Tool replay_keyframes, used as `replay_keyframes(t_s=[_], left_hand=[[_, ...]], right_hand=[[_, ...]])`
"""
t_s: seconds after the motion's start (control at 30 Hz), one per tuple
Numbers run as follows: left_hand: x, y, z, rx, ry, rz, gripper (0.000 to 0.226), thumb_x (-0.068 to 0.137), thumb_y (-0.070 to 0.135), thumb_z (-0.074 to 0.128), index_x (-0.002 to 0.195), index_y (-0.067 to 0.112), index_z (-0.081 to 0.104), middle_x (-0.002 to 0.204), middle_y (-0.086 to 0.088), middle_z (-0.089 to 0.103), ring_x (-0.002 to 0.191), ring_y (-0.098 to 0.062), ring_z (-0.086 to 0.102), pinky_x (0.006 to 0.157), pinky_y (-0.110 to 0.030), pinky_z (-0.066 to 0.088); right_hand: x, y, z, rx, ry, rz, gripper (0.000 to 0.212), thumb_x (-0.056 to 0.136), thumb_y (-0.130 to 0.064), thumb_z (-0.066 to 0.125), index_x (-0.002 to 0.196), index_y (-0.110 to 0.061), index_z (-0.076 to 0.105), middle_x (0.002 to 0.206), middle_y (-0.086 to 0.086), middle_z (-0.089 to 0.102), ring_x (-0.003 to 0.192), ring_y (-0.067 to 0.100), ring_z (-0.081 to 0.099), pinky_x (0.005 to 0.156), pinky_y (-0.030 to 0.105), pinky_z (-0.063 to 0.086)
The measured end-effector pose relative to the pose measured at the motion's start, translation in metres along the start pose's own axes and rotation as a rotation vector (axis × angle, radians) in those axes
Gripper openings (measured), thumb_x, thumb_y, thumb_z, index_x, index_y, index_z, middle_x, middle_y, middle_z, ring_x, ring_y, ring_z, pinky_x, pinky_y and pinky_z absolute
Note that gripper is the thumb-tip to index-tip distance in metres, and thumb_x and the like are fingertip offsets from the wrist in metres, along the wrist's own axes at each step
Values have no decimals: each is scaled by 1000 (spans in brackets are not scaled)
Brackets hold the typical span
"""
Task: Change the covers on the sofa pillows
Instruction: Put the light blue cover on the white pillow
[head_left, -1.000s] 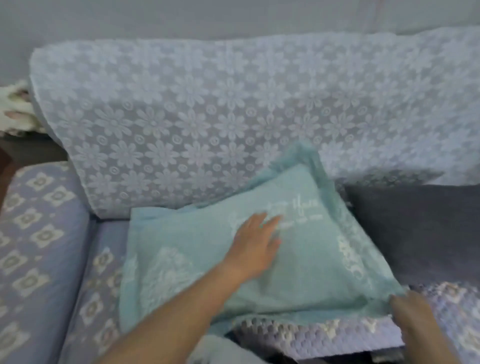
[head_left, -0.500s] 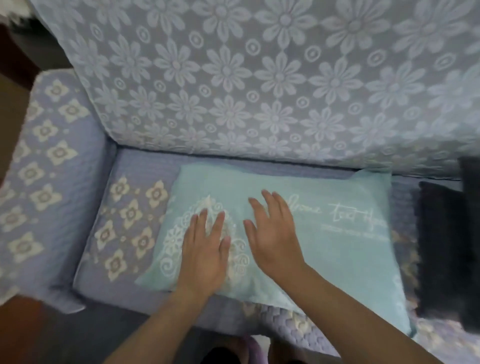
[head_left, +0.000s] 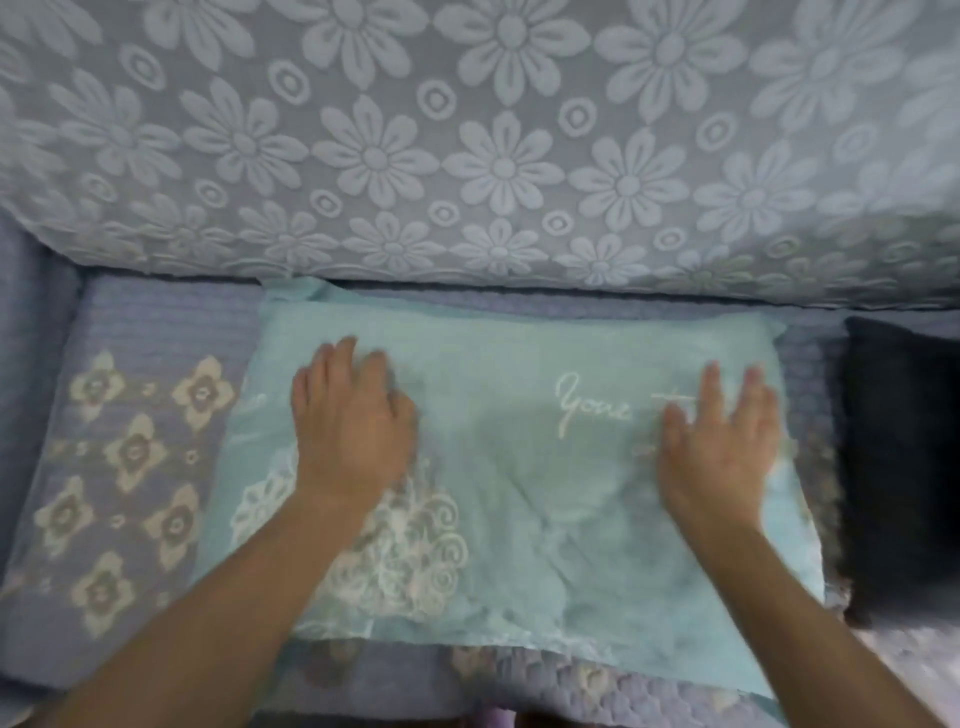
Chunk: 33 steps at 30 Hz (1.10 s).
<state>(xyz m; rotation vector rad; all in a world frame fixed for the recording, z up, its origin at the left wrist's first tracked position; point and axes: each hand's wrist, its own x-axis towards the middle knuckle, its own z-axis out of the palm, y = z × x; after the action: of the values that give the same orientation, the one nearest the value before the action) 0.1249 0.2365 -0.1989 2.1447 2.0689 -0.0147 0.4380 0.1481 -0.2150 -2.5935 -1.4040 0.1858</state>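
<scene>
Both hands lie flat with fingers straight, the left hand (head_left: 348, 415) and right hand (head_left: 722, 441) far apart on the blue pillow (head_left: 519, 493) on the sofa seat (head_left: 130, 467), smoothing it; next, maybe stand it up.

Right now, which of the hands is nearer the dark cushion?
Right. The right hand rests flat on the right part of the teal pillow, not far from the dark cushion. The left hand rests on the pillow's left part, much farther away.

Both forearms are bare to the frame's edge, and the left grip (head_left: 349, 426) and right grip (head_left: 719, 447) are ungloved.
</scene>
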Motion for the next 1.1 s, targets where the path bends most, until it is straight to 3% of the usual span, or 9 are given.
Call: replay_keyframes(t_s=[0.07, 0.2, 0.4, 0.57, 0.63, 0.73, 0.83, 1.0, 1.1], left_hand=[[-18, 39, -2, -39, 95, 164, 58, 94, 39, 42, 150, 22, 45, 159, -18, 35, 148, -41, 28, 121, -54, 18], [-39, 2, 76, 164, -161, 293, 64, 101, 59, 27, 158, 29, 32, 168, -10, 15, 155, -35, 10, 125, -54, 11], [-28, -67, 86, 162, -154, -71, 72, 96, 66, 28, 160, 34, 22, 168, -17, 13, 152, -47, 12, 119, -64, 9], [-4, -126, 53, -335, -399, -676, 100, 82, 88, 34, 159, 29, 5, 153, -30, 38, 135, -51, 43, 114, -60, 32], [-6, -126, 43, -477, -413, -713, 102, 81, 85, 47, 152, 15, 26, 146, -27, 49, 131, -47, 50, 111, -54, 38], [-33, -109, 4, -431, -361, -695, 98, 78, 89, 40, 140, 14, 47, 137, -22, 58, 122, -44, 57, 105, -53, 45], [-81, -102, -36, -405, -365, -682, 92, 83, 85, 40, 148, 20, 35, 142, -21, 53, 126, -44, 54, 107, -53, 41], [-125, -127, -10, -162, -794, -580, 108, 72, 80, 36, 156, 13, 24, 159, -18, 32, 144, -35, 37, 115, -41, 32], [-126, -54, -63, -114, -734, -423, 68, 90, 57, 40, 145, 18, 38, 139, -27, 51, 128, -41, 50, 104, -40, 42]], right_hand=[[-28, -58, -3, 63, 24, -228, 59, 101, -40, 38, 152, -11, 38, 160, 25, 25, 148, 47, 20, 122, 56, 13], [-54, -47, 57, -207, -285, -375, 64, 100, -55, 30, 156, -25, 31, 166, 9, 18, 153, 34, 12, 123, 54, 9], [-20, 26, 61, -225, -298, 155, 76, 97, -66, 28, 159, -29, 5, 168, 11, 2, 154, 34, 1, 122, 54, 1], [4, 57, 24, 143, -389, 725, 115, 70, -91, 43, 156, -19, 20, 152, 23, 42, 135, 45, 44, 115, 55, 32], [1, 42, 8, 134, -489, 730, 100, 80, -83, 45, 148, -9, 40, 145, 24, 50, 130, 44, 50, 111, 50, 38], [-25, 21, -47, 91, -409, 729, 80, 93, -71, 40, 137, -6, 53, 136, 26, 57, 123, 44, 55, 102, 47, 42], [-69, 45, -95, 125, -324, 748, 60, 98, -59, 42, 131, -10, 50, 126, 27, 60, 116, 46, 57, 95, 49, 44], [-115, 116, -116, 243, -723, 866, 50, 99, -28, 53, 142, -4, 44, 139, 23, 53, 126, 39, 52, 106, 43, 42], [-109, 123, -153, 280, -721, 810, 21, 103, -16, 45, 113, -3, 58, 132, 23, 59, 123, 38, 55, 103, 41, 44]])
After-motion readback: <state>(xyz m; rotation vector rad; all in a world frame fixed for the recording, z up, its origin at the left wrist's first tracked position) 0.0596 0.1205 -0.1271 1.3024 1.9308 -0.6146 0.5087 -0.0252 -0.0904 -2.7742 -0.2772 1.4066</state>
